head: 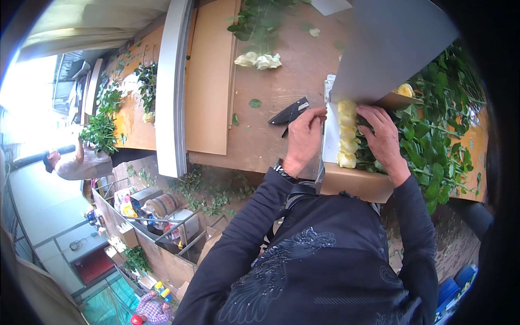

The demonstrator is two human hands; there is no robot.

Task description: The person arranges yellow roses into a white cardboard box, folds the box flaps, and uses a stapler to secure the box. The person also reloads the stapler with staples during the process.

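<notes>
A row of cream roses lies on a white-faced cardboard sheet, their leafy stems pointing right. My right hand rests at the right side of the row, fingertips against the upper blooms and stems. On the left, my left hand is at the sheet's left edge with thumb and fingers close together; whether it pinches the edge I cannot tell. A large grey sheet rises above the blooms. Beside my left hand lies a black-handled tool, perhaps a stapler, partly hidden.
Leafy rose stems are heaped on the right. More cream roses lie farther up the brown table. Cardboard sheets and a tall white panel stack stand left. A person holds greenery beyond; another person is lower left.
</notes>
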